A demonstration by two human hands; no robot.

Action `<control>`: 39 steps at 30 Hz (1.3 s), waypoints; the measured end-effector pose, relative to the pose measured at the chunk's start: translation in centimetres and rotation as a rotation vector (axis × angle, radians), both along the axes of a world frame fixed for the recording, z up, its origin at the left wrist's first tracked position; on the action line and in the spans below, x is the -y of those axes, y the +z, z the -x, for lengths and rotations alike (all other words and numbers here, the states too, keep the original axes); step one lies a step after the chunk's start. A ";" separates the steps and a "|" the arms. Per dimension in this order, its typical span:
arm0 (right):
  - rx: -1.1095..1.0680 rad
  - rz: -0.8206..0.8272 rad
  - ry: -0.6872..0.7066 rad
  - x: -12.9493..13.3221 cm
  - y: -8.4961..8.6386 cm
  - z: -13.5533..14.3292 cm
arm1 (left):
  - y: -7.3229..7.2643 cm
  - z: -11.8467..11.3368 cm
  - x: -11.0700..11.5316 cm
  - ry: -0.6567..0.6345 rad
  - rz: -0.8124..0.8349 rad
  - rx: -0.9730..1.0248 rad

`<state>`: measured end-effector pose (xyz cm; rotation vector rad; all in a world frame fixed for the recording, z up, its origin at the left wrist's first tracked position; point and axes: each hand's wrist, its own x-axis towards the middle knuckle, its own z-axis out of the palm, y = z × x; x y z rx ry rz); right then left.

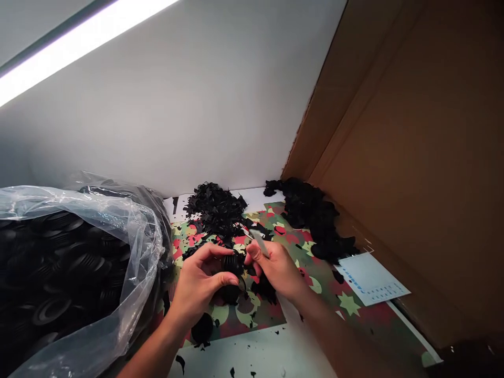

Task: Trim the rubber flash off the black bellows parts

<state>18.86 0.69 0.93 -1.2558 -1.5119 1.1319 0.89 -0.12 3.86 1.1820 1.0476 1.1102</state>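
Observation:
My left hand (202,275) has its thumb and fingers curled round a ribbed black rubber part (231,263) above the patterned mat. Close beside it on the right, my right hand (273,265) is closed on a slim tool with a pale flat handle (260,242); its thin tip points up and left. Dark scraps lie below both hands, partly hidden by them. A round black piece (202,329) rests near the mat's front edge, under the left wrist.
A clear plastic bag (147,247) full of ribbed black parts stands at left. Black shreds (216,207) are heaped at the back, with another dark pile (311,215) to their right. A white printed card (374,278) lies beside the cardboard wall (413,184).

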 end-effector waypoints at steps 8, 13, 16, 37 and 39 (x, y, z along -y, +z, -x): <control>-0.306 0.045 0.095 1.2 1.9 0.5 | -0.5 0.1 0.0 0.012 0.081 0.032; -0.371 0.073 0.100 1.3 1.8 0.4 | -1.3 0.2 0.1 0.009 0.152 0.077; -0.336 0.093 0.090 1.2 1.3 0.2 | -1.3 0.1 0.0 0.019 0.155 0.099; -0.183 -0.058 -0.053 1.4 1.4 1.1 | -1.3 0.3 0.6 0.188 -0.377 -0.368; -0.231 -0.017 -0.037 1.5 1.7 1.2 | -1.0 0.2 0.7 0.177 -0.371 -0.358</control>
